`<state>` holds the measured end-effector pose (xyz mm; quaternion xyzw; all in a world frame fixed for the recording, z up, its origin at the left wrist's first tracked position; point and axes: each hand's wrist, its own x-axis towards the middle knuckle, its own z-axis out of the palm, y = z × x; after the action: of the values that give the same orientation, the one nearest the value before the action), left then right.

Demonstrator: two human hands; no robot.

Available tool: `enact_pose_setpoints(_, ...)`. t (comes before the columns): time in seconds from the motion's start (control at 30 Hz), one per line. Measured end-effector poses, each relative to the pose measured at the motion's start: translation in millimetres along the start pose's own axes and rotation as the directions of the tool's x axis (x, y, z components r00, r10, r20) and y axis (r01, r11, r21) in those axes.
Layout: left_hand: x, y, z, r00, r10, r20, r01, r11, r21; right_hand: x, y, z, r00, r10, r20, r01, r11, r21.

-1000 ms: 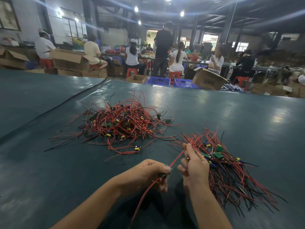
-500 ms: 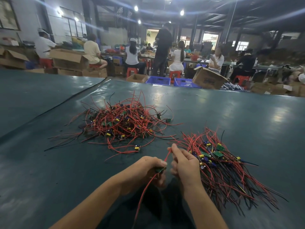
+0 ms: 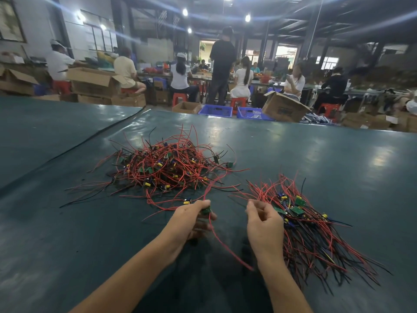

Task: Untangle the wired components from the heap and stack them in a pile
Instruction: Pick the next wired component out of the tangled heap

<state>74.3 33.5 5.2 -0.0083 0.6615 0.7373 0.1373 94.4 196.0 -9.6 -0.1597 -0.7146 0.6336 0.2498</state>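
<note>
A tangled heap (image 3: 167, 168) of red and black wires with small green boards lies on the dark green table (image 3: 316, 159), ahead and to the left. A combed pile (image 3: 316, 229) of the same wired components lies at the right. My left hand (image 3: 191, 220) grips one small green board (image 3: 205, 210); its red wire (image 3: 228, 249) trails back toward me and another red strand runs up toward the heap. My right hand (image 3: 264, 222) hovers beside the pile with fingers loosely curled, holding nothing I can see.
A seam (image 3: 94, 136) crosses the table at the left. Beyond the far table edge stand cardboard boxes (image 3: 284, 108), blue crates (image 3: 216, 110) and red stools, with several people seated at benches.
My right hand has let go of the red wire and moved right, away from the left hand. The left hand still holds the board, and the wire now hangs loose between the hands.
</note>
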Motion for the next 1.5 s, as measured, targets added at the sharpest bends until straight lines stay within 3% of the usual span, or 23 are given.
enact_pose_setpoints(0.07, 2, 1, 3, 0.998, -0.020, -0.056, 0.017, 0.998, -0.063, -3, 4, -2, 0.995, -0.064, 0.077, 0.081, 0.964, -0.254)
enact_pose_setpoints(0.17, 0, 3, 5, 0.997, -0.049, -0.051, 0.046, 0.997, -0.065, -8, 7, -2, 0.977, -0.101, 0.188, 0.201, 0.733, -0.650)
enact_pose_setpoints(0.23, -3, 4, 5, 0.998, -0.043, -0.043, 0.042, 0.998, -0.035, -10, 3, -3, 0.978, -0.113, 0.178, 0.209, 0.626, -0.751)
enact_pose_setpoints(0.3, -4, 6, 6, 0.999, -0.031, -0.038, 0.030, 0.999, -0.029, -9, 1, -5, 0.978, -0.121, 0.172, 0.210, 0.598, -0.773)
enact_pose_setpoints(0.53, -8, 8, 6, 1.000, -0.012, 0.023, 0.012, 1.000, -0.014, -9, 2, -4, 0.958, -0.180, 0.224, 0.285, 0.693, -0.663)
enact_pose_setpoints(0.77, -9, 8, 1, 0.988, -0.042, 0.147, 0.082, 0.957, -0.278, -14, 2, 4, 0.841, -0.342, 0.419, 0.462, 0.858, -0.227)
enact_pose_setpoints(0.9, -9, 9, 0, 0.985, -0.030, 0.169, 0.086, 0.936, -0.342, -18, -3, 9, 0.779, -0.474, 0.410, 0.537, 0.843, -0.045)
enact_pose_setpoints(1.07, -11, 7, 0, 0.984, 0.011, 0.181, 0.032, 0.971, -0.237, -20, -8, 11, 0.767, -0.521, 0.375, 0.559, 0.829, 0.009)
enact_pose_setpoints(1.13, -11, 8, -1, 0.987, -0.002, 0.161, 0.036, 0.977, -0.210, -21, -8, 13, 0.816, -0.465, 0.342, 0.484, 0.875, 0.034)
enact_pose_setpoints(1.23, -9, 10, -2, 0.991, 0.007, 0.134, 0.016, 0.986, -0.169, -23, -12, 14, 0.889, -0.252, 0.383, 0.225, 0.967, 0.115)
enact_pose_setpoints(1.37, -10, 7, 0, 0.989, 0.085, 0.121, -0.083, 0.996, -0.016, -22, -11, 10, 0.914, -0.174, 0.365, 0.217, 0.973, -0.081)
enact_pose_setpoints(1.43, -9, 5, -1, 0.983, 0.130, 0.128, -0.136, 0.990, 0.039, -22, -10, 10, 0.927, -0.133, 0.350, 0.175, 0.981, -0.089)
enact_pose_setpoints(1.5, -5, 2, -5, 0.961, 0.232, 0.154, -0.262, 0.941, 0.216, -20, -10, 9, 0.950, -0.084, 0.302, 0.114, 0.990, -0.082)
